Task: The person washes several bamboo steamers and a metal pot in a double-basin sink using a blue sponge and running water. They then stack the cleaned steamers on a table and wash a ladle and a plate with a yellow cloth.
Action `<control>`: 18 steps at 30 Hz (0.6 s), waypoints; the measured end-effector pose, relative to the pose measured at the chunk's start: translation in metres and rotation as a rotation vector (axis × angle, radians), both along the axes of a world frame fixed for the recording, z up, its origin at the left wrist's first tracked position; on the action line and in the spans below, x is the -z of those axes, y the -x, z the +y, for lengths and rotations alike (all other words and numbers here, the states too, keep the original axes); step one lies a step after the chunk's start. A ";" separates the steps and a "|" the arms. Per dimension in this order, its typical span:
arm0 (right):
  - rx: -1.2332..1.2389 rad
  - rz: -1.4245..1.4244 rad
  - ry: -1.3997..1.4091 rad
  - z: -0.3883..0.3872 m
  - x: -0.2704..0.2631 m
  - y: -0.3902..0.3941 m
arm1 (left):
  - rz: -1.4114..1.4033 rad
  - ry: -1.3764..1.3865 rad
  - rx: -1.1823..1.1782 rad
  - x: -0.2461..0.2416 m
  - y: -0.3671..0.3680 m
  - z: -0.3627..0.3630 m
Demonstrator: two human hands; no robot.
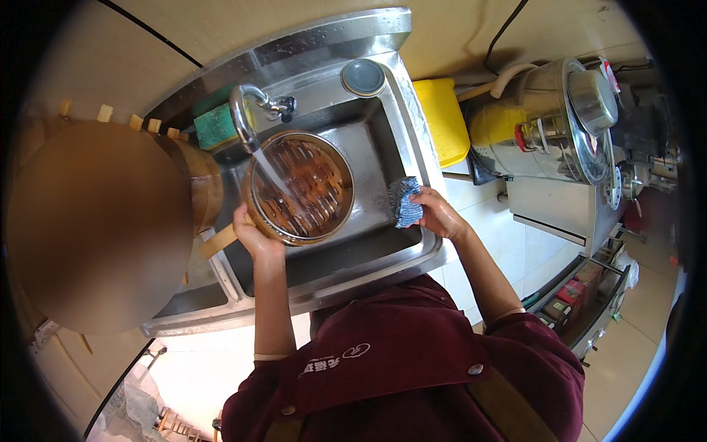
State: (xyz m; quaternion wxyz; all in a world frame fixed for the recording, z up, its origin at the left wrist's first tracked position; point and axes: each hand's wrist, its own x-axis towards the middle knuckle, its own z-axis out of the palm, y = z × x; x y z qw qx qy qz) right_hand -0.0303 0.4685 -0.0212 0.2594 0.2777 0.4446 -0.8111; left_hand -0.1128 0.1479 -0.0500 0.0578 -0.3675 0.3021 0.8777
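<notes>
A round wooden steamer basket [301, 188] with a slatted base and a metal-lined rim is tilted under the faucet [246, 119]. Running water [270, 171] falls onto its wet slats. My left hand [257, 235] grips the basket's near left side, beside its flat wooden handle [219, 241]. Over the right side of the stainless steel sink [375, 160], my right hand [439, 212] pinches a folded blue-grey scrubbing cloth [407, 201]. The cloth is apart from the basket.
More wooden steamer vessels [205, 188] stand at the left, mostly behind a blurred patch. A green scouring sponge [215, 127] and a round dark lid [363, 77] lie behind the basin. To the right are a yellow plastic container [439, 121] and a large metal drum [525, 127].
</notes>
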 end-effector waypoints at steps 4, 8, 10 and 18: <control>-0.030 0.005 0.010 0.001 0.002 0.001 | 0.008 -0.161 0.010 0.011 -0.009 0.004; -0.012 0.009 0.017 0.001 0.004 -0.001 | 0.042 -0.242 0.040 0.017 -0.014 0.008; -0.002 0.020 0.021 0.000 0.004 -0.002 | 0.097 -0.315 0.065 0.018 -0.015 0.011; 0.013 0.004 0.025 0.001 0.003 -0.003 | 0.099 -0.253 0.044 0.024 -0.013 0.011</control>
